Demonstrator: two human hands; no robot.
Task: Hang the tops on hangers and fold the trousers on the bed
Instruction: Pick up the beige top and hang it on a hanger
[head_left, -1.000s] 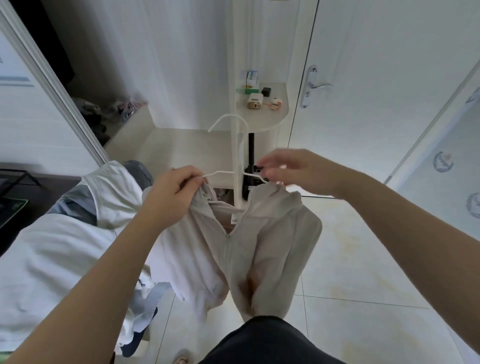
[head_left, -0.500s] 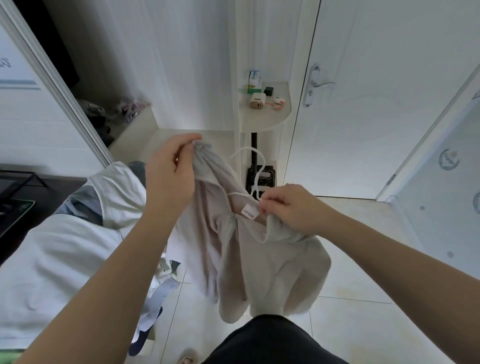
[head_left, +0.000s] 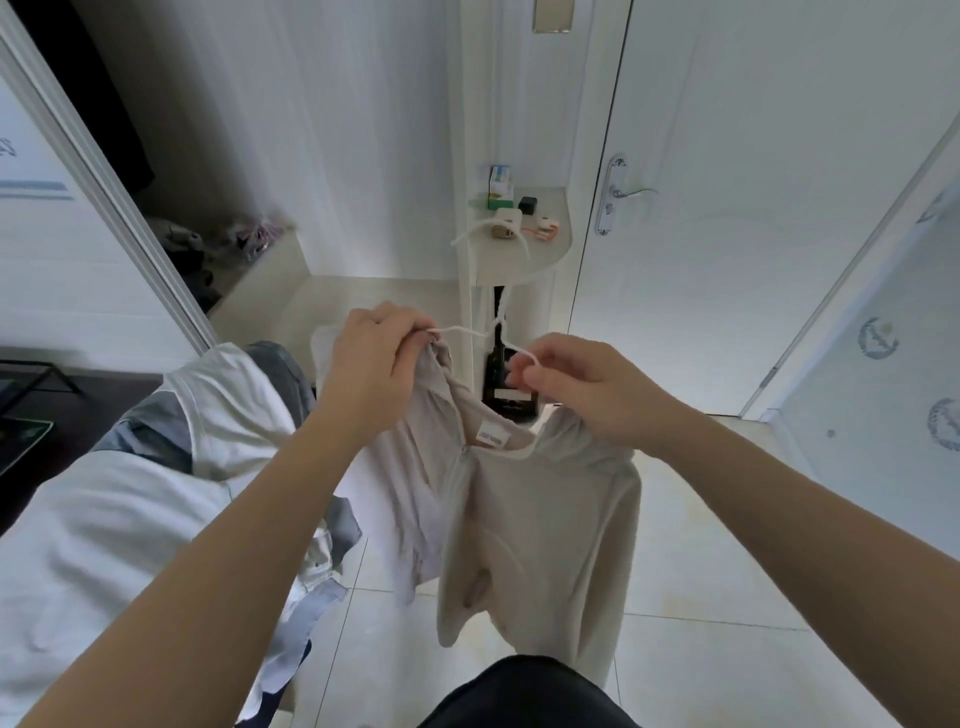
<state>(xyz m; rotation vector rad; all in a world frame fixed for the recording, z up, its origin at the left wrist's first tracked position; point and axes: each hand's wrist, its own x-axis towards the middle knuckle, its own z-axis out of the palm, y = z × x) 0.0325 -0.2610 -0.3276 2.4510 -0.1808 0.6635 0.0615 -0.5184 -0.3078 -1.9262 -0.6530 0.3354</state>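
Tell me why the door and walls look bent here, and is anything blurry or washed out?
Head view: the wide-angle lens bows straight lines, so the door edge and the mirror-like frame at left lean outward. Soft, even daylight, no hard shadows. The white hanger almost vanishes against the pale wall. Left hand and right hand look sharp; the frame edges smear.

- A top (head_left: 524, 509) hangs from a hanger (head_left: 488, 291), between left hand (head_left: 374, 374) and right hand (head_left: 587, 389).
- A clothes pile (head_left: 130, 493) lies left of it.
- A shelf (head_left: 545, 254) sits behind, with a door (head_left: 753, 208) to its right.
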